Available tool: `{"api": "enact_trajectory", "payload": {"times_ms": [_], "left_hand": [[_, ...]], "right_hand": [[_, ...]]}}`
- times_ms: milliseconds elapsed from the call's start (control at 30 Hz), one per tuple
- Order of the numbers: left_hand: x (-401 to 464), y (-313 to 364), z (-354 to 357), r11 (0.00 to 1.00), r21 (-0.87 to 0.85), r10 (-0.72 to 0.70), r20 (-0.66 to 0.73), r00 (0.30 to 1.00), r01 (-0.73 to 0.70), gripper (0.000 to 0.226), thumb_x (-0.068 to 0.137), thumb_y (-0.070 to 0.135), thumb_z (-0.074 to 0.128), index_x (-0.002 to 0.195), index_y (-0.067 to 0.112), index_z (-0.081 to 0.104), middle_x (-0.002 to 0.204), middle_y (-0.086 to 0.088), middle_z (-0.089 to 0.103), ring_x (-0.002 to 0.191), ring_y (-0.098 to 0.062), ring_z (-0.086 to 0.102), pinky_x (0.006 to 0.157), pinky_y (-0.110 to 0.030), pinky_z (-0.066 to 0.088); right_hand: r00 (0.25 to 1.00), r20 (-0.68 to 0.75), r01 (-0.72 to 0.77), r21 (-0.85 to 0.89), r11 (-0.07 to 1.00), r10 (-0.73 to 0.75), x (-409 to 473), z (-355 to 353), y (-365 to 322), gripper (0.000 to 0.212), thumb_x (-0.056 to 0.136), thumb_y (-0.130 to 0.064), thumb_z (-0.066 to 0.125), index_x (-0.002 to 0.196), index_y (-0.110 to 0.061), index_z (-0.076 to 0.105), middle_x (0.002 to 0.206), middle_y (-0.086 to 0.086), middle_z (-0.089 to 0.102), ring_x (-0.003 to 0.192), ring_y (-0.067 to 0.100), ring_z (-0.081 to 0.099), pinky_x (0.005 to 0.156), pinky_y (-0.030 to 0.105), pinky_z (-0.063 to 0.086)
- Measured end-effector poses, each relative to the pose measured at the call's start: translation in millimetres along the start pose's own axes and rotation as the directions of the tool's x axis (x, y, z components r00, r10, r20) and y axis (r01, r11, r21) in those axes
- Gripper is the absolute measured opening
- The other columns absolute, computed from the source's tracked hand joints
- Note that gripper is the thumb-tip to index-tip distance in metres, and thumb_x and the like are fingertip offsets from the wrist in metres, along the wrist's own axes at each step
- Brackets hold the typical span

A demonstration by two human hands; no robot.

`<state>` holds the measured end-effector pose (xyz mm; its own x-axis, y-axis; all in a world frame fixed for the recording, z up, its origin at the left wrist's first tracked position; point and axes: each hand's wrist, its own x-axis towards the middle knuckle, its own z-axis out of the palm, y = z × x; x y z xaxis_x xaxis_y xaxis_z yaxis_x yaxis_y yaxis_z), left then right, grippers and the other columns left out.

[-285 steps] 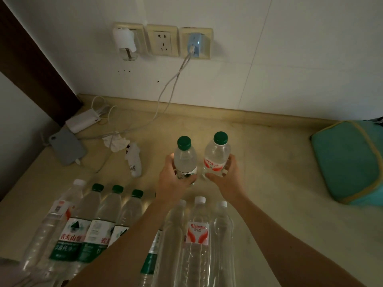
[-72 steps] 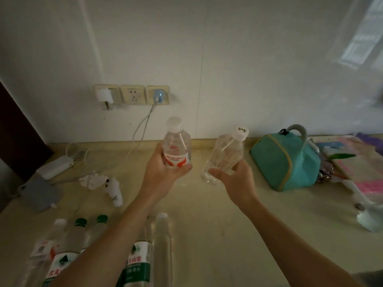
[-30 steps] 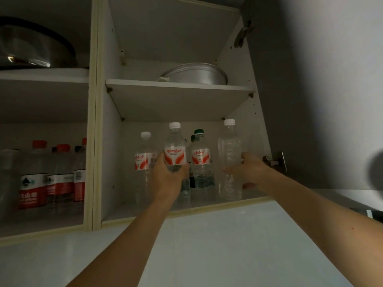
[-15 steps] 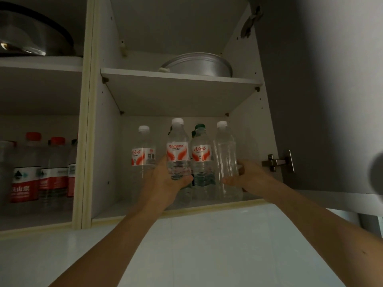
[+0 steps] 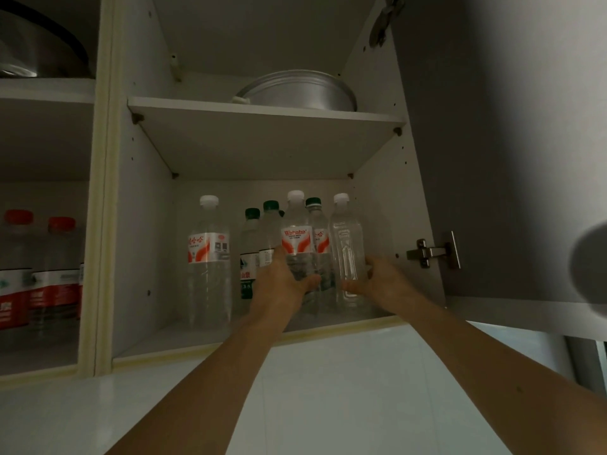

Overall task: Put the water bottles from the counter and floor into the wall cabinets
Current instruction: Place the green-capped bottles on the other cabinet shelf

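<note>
Up close, left-hand fingers (image 5: 310, 281) curled round the lower body of the red-labelled bottle (image 5: 296, 244); right-hand fingers (image 5: 350, 286) wrapped low on the clear unlabelled bottle (image 5: 345, 251). Both bottles upright, inside the lower compartment of the wall cabinet (image 5: 138, 257), just in front of the green-capped bottles (image 5: 253, 244), near the open door (image 5: 492, 159). Whether the bases touch the shelf: cannot tell. Probably the setting-down step for this pair. Next, likely: lower until seated, loosen both grips without tipping neighbours, withdraw left hand (image 5: 282, 287) and right hand (image 5: 386, 284), return for more.
</note>
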<state>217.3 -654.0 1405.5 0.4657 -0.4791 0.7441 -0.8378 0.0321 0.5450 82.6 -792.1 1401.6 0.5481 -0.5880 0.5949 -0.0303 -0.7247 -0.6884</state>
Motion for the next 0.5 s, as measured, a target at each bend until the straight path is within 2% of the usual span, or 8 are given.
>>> {"api": "enact_trajectory", "payload": {"times_ms": [100, 167, 300, 400, 500], "left_hand": [[6.2, -2.4, 10.8, 1.000, 0.005, 0.016, -0.001, 1.000, -0.016, 0.057, 0.081, 0.029, 0.081, 0.128, 0.021, 0.051, 0.120, 0.000, 0.067, 0.092, -0.009, 0.059, 0.074, -0.016, 0.044], [10.3, -4.0, 16.2, 1.000, 0.007, 0.013, 0.000, 1.000, -0.013, 0.055, 0.082, 0.029, 0.081, 0.128, 0.021, 0.051, 0.119, 0.001, 0.067, 0.089, -0.007, 0.056, 0.067, -0.011, 0.039], [16.2, -6.8, 20.3, 1.000, 0.016, -0.002, 0.006, 1.000, 0.002, 0.059, 0.081, 0.030, 0.082, 0.130, 0.018, 0.052, 0.120, -0.002, 0.068, 0.097, -0.012, 0.060, 0.081, -0.024, 0.045], [15.3, -6.4, 19.7, 1.000, -0.003, 0.008, 0.014, 1.000, -0.008, 0.059, 0.080, 0.030, 0.083, 0.129, 0.017, 0.053, 0.119, -0.002, 0.068, 0.099, -0.013, 0.061, 0.082, -0.025, 0.045], [13.1, -5.7, 17.2, 1.000, 0.023, 0.017, 0.024, 1.000, -0.018, 0.058, 0.079, 0.032, 0.083, 0.128, 0.016, 0.055, 0.119, -0.002, 0.068, 0.106, -0.017, 0.064, 0.083, -0.022, 0.047]], "right_hand": [[0.998, -0.056, -0.009, -0.019, 1.000, 0.008, 5.1, 4.9, 8.5, 0.043, 0.084, -0.023, 0.079, 0.123, -0.015, 0.064, 0.112, 0.005, 0.072, 0.100, 0.019, 0.068, 0.091, 0.040, 0.055], [0.997, -0.082, -0.002, -0.036, 0.999, -0.001, 6.5, 7.6, 12.9, 0.037, 0.085, -0.025, 0.079, 0.118, -0.018, 0.066, 0.107, 0.003, 0.073, 0.097, 0.019, 0.069, 0.089, 0.040, 0.056], [0.996, -0.086, 0.010, -0.048, 0.999, -0.014, 7.2, 9.9, 17.6, 0.033, 0.086, -0.030, 0.077, 0.116, -0.022, 0.064, 0.101, 0.001, 0.073, 0.092, 0.017, 0.069, 0.089, 0.044, 0.057], [0.995, -0.092, 0.025, -0.085, 0.996, -0.033, 3.2, 8.9, 17.5, 0.035, 0.086, -0.034, 0.077, 0.117, -0.024, 0.064, 0.102, 0.001, 0.072, 0.091, 0.017, 0.068, 0.088, 0.044, 0.057], [0.990, -0.128, 0.050, -0.088, 0.995, -0.061, -0.1, 10.1, 17.0, 0.031, 0.083, -0.035, 0.079, 0.107, -0.027, 0.061, 0.105, 0.001, 0.071, 0.088, 0.015, 0.067, 0.084, 0.041, 0.058]]}}
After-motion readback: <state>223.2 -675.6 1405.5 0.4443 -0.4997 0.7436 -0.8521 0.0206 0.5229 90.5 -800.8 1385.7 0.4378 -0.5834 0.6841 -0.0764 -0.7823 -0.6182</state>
